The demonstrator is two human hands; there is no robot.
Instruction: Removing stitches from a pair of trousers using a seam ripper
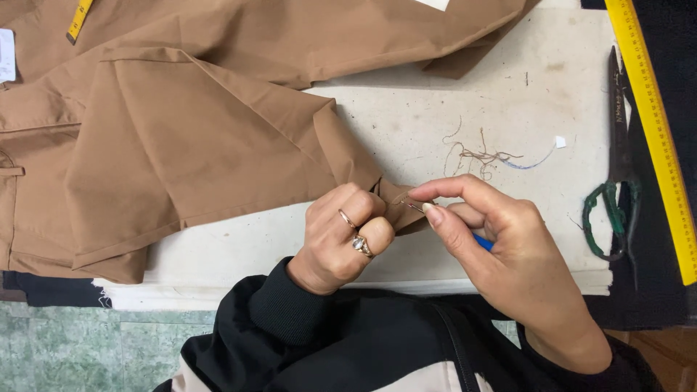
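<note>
A brown garment [196, 138] lies spread over a white table [465, 101], folded over at its lower right corner. My left hand [341, 236], with two rings, pinches that corner of the fabric. My right hand [501, 247] holds a thin metal tool [415, 206] with a blue handle [483, 242] between thumb and forefinger, its tip at the pinched fabric edge. Black sleeves cover both wrists.
Loose brown and blue threads [486, 154] lie on the table behind my right hand. Scissors with green-wrapped handles [616, 181] rest at the right, beside a yellow ruler [657, 131] on dark cloth. A yellow tape measure [78, 18] lies on the garment at top left.
</note>
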